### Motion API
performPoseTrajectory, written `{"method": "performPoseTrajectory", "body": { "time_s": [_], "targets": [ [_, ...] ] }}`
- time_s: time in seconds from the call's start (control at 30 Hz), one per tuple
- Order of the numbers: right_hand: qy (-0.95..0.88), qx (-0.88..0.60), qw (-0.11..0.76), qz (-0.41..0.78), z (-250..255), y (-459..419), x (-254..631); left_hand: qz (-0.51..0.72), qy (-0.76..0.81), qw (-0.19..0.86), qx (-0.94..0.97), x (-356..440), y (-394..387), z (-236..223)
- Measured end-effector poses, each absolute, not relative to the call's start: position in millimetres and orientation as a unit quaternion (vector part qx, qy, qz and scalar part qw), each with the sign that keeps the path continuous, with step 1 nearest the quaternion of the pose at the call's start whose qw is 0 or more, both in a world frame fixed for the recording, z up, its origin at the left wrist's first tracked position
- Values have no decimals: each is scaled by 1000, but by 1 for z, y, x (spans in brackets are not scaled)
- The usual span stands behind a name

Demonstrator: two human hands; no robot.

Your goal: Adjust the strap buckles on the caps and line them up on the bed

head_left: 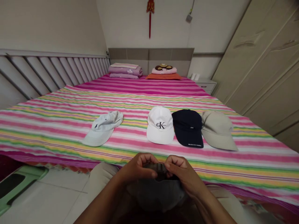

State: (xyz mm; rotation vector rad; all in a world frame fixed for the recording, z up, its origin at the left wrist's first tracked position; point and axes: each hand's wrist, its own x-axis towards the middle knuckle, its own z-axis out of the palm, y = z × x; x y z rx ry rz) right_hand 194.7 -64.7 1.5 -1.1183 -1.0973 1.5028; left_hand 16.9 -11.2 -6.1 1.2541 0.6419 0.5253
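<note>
Close to my body, over my lap, I hold a dark grey cap [161, 193] with both hands. My left hand [141, 168] pinches the cap's edge on the left, and my right hand [178, 169] grips the edge on the right, near the strap. The cap's lower part fades into shadow. On the bed in front lie a white cap [160, 126] with black letters, a navy cap [188, 128] touching it, and a beige cap [218, 130] beside the navy one. Farther left, apart from these, rests a pale cap [104, 128] with a small dark logo, its brim pointing left.
The caps lie on a striped bedsheet [130, 99]. Folded purple bedding [125, 71] and a pink folded pile [164, 71] sit by the headboard [149, 56]. A green stool [25, 180] stands on the floor at left. Wardrobe doors [263, 62] rise at right.
</note>
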Motion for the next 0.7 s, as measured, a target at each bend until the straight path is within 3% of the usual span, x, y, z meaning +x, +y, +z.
{"method": "performPoseTrajectory", "body": {
  "time_s": [0.13,0.4,0.5,0.6,0.7],
  "targets": [
    [-463,-436,438,636,3,-65,200,247,328,686,600,13,-11,-6],
    [-518,-339,304,724,7,-56,222,320,208,846,372,15,-1,10],
    [-428,-328,395,744,13,-60,219,301,171,862,372,9,12,19],
    [-366,-370,525,674,27,-63,215,234,156,871,404,1,23,17],
    [-356,-415,594,590,43,-59,214,214,173,872,405,0,24,0]
  ]
}}
